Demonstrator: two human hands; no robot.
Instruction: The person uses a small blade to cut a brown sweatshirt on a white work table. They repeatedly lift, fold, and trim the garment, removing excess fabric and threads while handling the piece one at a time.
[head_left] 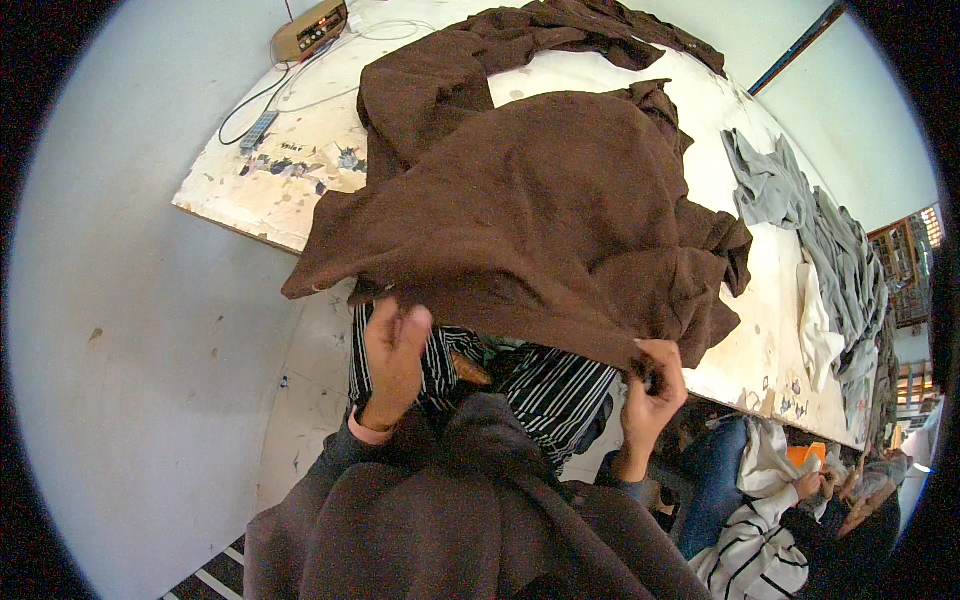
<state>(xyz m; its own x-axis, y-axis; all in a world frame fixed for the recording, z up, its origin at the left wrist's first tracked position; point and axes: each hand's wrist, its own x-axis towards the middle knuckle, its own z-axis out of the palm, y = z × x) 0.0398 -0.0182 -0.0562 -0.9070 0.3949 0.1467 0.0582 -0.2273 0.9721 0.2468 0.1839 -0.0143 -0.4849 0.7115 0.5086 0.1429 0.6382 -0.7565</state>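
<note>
A large brown cloth [500, 210] lies bunched over the table, and its near edge hangs past the table's front. At the right end of that edge, my right hand [655, 395] is closed in a pinch on the cloth between thumb and fingers. My left hand [393, 360] is at the edge's left part, thumb upward and fingertips close against the cloth. Those fingertips are blurred, so I cannot make out whether they grip it. Between the hands the edge runs in a fairly straight line, above my black-and-white striped clothing [545, 395].
The pale, stained table [240, 195] carries a brown box-shaped device [310, 32] with cables and a grey remote-like object [259, 131] at the far left. Grey cloths [840, 250] and a white cloth piece [818, 325] lie on the right. Other people [760, 530] sit at the lower right. A wall [130, 300] stands left.
</note>
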